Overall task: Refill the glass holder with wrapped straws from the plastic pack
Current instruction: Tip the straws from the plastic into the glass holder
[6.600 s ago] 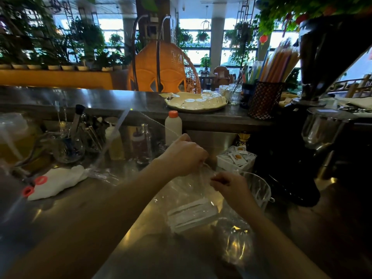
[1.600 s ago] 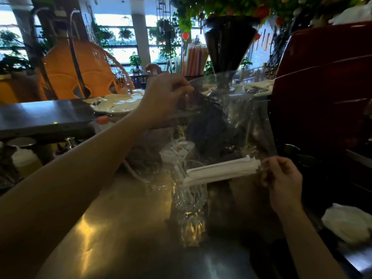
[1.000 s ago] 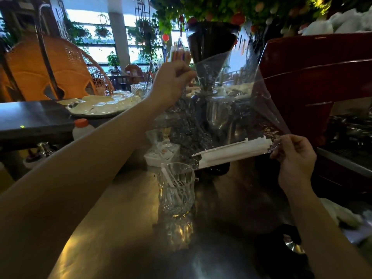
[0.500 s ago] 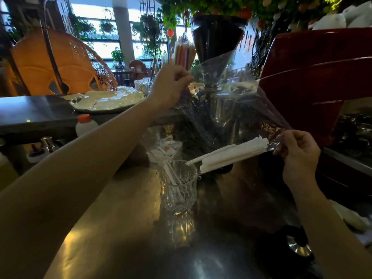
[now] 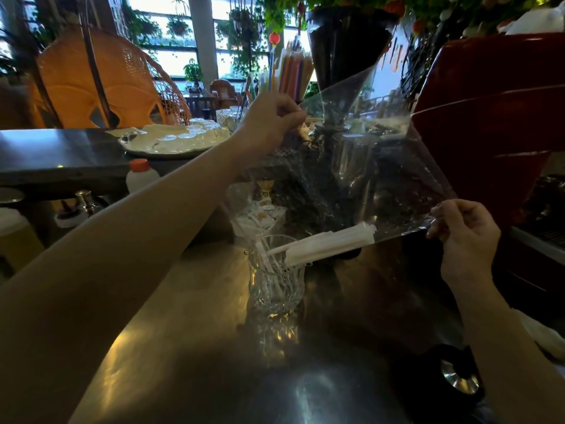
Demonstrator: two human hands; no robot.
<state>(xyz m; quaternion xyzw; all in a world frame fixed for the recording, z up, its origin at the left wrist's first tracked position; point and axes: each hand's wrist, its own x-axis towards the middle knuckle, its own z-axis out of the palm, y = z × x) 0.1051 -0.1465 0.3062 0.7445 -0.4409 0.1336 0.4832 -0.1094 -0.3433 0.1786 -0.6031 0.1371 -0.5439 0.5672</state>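
Hands grip opposite corners of the clear plastic pack (image 5: 367, 166): left hand (image 5: 272, 117) pinching high, right hand (image 5: 464, 231) pinching low. Wrapped straws (image 5: 330, 243) slide from its lower edge into the glass holder (image 5: 275, 286), upright on the steel counter (image 5: 198, 347).

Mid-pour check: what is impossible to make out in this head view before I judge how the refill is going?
- Count of wrapped straws in the plastic pack: bunched together, overlapping.
- Straws already in the glass holder: cut glass distorts them.
- Right hand fingertips on the pack corner: curled out of sight.
- Left hand grip: fingers cover the pinch point.
- Sachets' print in the box: too small, behind the film.
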